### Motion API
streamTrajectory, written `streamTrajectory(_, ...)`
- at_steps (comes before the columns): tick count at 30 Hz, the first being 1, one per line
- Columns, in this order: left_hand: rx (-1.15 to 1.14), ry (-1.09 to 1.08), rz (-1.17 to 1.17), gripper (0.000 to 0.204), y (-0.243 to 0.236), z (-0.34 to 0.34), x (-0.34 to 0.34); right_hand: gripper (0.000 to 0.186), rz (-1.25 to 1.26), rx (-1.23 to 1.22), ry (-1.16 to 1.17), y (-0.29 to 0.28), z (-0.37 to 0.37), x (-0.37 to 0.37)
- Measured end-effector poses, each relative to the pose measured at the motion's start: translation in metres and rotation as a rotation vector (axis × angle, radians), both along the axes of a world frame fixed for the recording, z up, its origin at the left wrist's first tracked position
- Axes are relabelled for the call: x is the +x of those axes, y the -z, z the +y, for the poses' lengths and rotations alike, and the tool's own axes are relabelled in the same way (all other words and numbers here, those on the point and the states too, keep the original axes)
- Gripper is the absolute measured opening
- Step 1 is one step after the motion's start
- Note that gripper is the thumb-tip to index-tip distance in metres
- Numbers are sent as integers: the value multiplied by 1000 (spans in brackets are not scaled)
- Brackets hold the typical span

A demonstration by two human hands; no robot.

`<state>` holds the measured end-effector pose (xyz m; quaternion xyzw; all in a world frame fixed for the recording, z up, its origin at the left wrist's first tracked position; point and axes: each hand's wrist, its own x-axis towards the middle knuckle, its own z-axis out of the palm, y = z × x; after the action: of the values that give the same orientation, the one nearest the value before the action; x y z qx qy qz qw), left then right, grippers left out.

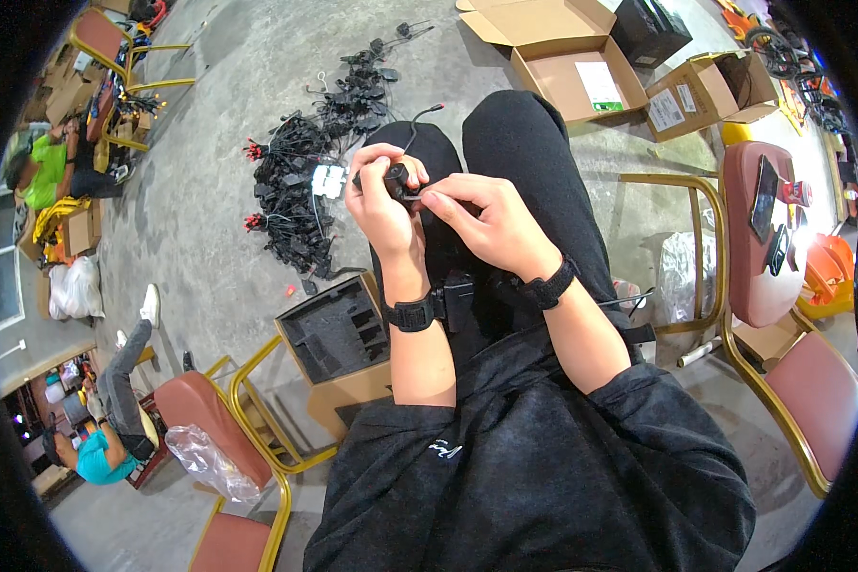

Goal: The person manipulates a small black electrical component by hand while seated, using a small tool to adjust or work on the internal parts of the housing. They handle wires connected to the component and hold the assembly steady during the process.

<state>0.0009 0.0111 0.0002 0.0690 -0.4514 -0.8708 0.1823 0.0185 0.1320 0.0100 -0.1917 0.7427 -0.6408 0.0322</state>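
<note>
Concrete floor [195,143] surrounds my black-clad thighs [529,153] and a heap of black cables [296,186]; above those thighs, my left hand [381,195] grasps a small black device [397,177] while my right hand [489,219] touches its side (whether pinching anything, I cannot tell).

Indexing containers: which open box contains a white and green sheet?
The wide box beyond the knees. The box by the left forearm holds a black insert; the smaller box shows outer labels.
</note>
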Motion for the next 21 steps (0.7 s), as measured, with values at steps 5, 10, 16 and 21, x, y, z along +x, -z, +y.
streamTrajectory(5, 17, 7, 20, 14, 0, 0, 0, 18, -26, -9, 0, 1, 0, 0)
streamTrajectory(10, 34, 5, 17, 14, 1, -1, 0, 19, -65, 1, -7, -4, 0, 0)
streamTrajectory(16, 37, 7, 25, 14, 3, -1, -1, 20, -109, 4, -23, -9, 1, 0)
streamTrajectory(21, 15, 6, 15, 15, 3, -2, -1, 19, -103, 8, -41, -11, 1, 0)
